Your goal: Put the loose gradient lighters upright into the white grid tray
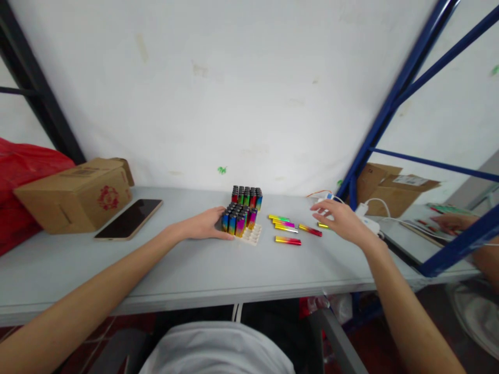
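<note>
Several shiny multicoloured cylinders with black tops (237, 219) stand upright in a white tray (252, 235), whose right part shows bare slots. My left hand (208, 223) rests at the tray's left side, fingers and thumb spread around its corner. Behind it stands a second group of black-topped cylinders (246, 197). To the right, several coloured tubes (287, 241) lie loose on the grey table. My right hand (334, 215) hovers over the right end of these tubes, fingers apart and holding nothing; a yellow tube (323, 226) lies partly beneath it.
A phone (130, 219) and a cardboard box (78, 196) are at the left, beside a red bag (27, 176). White cables and a power strip (368, 223) lie right of my right hand, near a blue frame post (385, 117). Beyond it, another person's hand (454, 222) shows.
</note>
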Demonstrator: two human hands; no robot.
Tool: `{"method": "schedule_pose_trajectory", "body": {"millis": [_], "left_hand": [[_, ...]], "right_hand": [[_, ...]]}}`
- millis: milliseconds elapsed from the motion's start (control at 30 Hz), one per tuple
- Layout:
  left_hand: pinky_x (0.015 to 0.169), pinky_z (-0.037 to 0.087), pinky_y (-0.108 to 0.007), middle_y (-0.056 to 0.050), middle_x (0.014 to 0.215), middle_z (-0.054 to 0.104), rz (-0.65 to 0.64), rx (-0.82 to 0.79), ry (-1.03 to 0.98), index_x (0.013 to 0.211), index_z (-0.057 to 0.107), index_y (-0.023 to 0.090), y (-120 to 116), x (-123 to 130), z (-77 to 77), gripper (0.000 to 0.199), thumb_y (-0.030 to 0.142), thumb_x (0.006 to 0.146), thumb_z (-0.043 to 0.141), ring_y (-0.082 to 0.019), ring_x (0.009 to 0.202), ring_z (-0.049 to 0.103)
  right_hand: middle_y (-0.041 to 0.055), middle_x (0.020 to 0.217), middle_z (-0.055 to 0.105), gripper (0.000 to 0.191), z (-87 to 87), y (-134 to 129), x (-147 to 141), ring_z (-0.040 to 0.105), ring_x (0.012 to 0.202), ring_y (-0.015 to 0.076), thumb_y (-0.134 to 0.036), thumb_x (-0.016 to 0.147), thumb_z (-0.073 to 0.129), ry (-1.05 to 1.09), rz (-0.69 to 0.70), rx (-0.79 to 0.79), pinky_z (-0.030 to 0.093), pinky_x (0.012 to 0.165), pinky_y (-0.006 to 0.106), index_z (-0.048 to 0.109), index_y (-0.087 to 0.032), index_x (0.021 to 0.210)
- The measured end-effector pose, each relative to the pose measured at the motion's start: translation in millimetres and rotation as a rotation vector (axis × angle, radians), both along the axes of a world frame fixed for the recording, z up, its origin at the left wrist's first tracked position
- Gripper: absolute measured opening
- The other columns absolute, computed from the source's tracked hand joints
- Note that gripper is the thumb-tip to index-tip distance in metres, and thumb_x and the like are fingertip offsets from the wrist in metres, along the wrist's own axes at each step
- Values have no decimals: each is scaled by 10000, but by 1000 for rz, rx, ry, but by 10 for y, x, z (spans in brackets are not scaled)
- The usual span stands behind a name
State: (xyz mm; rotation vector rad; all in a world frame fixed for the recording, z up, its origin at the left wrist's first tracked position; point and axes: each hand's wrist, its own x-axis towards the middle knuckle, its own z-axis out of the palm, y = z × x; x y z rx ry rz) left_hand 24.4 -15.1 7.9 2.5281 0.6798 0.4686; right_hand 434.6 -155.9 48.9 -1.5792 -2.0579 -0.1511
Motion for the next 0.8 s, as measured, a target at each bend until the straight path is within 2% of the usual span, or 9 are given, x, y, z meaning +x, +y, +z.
{"method": "schedule_pose_trajectory", "body": {"millis": [133,267,367,467,633,733,800], "left_hand": [[1104,447,-362,-76,1394,638,7,22,20,1380,592,203,1,0,7,778,629,760,790,-311,1239,616],[1116,430,-365,-82,1412,627,-4,47,19,1391,580,200,20,-1,-1,795,643,763,781,-318,1257,605],[1102,444,-381,-92,1398,632,18,44,47,1386,577,189,45,-13,-26,808,657,758,774,-326,1244,607],[1095,455,-411,-112,1382,636,47,32,72,1383,577,180,63,-22,-47,824,670,749,772,-336,1221,612],[1118,436,-395,-95,1402,625,18,45,39,1399,569,195,61,-15,-49,818,665,760,768,-329,1254,601],[1117,437,-376,-89,1399,632,8,50,26,1380,589,190,48,-8,-39,807,668,756,772,-326,1262,601],[1118,439,-378,-88,1395,636,8,48,27,1378,592,190,41,-6,-33,806,669,754,771,-327,1258,604]], "right_hand": [[119,1104,751,236,-370,-102,118,691,1053,300,-325,939,598,-114,-15,-105,526,967,449,746,-207,1082],[125,1103,750,247,-553,22,2,689,1016,276,-307,973,565,-101,38,-112,522,941,412,759,-206,1087],[134,1093,755,261,-560,244,-142,690,996,270,-309,970,568,-104,80,-114,516,926,392,779,-196,1074],[135,1043,768,259,-508,461,-248,698,966,270,-303,940,597,-112,102,-185,511,911,370,799,-180,1046],[93,938,778,165,-441,600,-268,689,854,250,-270,824,708,-43,121,-292,522,833,345,809,-206,938],[84,953,764,170,-432,597,-241,679,888,243,-288,799,735,94,136,-256,519,849,359,780,-194,933],[82,984,751,236,-408,604,-246,679,924,239,-369,807,741,294,141,-219,525,844,366,748,-184,954]]}}
